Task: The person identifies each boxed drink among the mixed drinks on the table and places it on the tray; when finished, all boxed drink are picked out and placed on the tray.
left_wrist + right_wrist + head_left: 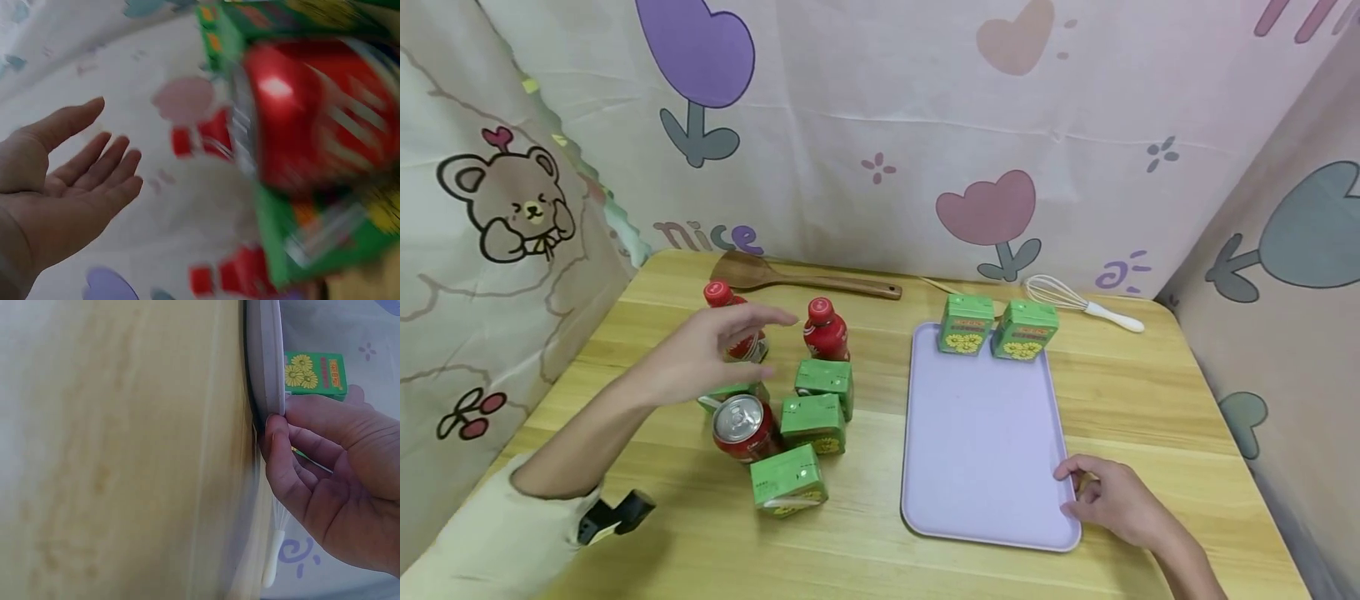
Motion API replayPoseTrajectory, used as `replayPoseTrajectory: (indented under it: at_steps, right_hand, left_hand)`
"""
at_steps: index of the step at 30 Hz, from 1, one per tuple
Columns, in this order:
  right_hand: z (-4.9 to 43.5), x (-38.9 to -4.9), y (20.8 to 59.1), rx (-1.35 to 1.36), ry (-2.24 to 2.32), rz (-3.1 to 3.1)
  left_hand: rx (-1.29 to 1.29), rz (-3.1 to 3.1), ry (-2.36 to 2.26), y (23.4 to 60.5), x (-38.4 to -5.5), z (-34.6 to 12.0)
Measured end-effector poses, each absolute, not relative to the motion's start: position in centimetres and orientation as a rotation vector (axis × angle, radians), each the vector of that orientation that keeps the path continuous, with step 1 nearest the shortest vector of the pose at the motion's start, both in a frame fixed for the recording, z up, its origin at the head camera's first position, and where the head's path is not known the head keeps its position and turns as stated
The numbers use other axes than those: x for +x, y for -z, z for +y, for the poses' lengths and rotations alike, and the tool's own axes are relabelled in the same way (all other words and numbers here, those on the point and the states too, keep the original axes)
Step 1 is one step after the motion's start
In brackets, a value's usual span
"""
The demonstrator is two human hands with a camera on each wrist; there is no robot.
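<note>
My left hand [700, 350] is held in the air over the drinks on the left, fingers apart and holding nothing. Beneath and around it stand a red soda can [747, 427], a red-capped bottle [718, 293], a second red bottle [826, 330] and several green drink cartons [812, 421]. In the left wrist view the soda can [312, 112] is blurred, with the left hand [75, 181] apart from it. On the right, my right hand [1116, 500] pinches the right rim of the lilac tray [985, 450]; the right wrist view shows thumb and fingers at that rim [270, 369].
Two green cartons [966, 323] stand upright at the tray's far end. Behind lie a wooden spatula [827, 283] and a white-handled whisk [1112, 317]. A patterned cloth [865, 125] hangs around the wooden table [865, 550] at the back and sides.
</note>
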State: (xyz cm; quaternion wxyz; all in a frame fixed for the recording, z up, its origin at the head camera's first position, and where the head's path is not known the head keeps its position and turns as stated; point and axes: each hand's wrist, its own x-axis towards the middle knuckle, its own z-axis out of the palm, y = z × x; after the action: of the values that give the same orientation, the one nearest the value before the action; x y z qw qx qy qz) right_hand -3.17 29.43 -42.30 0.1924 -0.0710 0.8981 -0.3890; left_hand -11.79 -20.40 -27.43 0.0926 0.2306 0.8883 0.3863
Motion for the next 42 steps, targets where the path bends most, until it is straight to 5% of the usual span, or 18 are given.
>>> replayPoseTrajectory:
  at_steps: [10, 42]
  right_hand:
    - [29.3, -3.4, 42.0, -0.167, 1.074, 2.517]
    - [29.3, -3.3, 42.0, -0.123, 1.081, 2.485]
  left_hand:
    - [0.578, 2.637, -1.169, 30.5, -10.9, -25.6]
    - [0.618, 2.700, -1.080, 36.5, -12.0, -28.3]
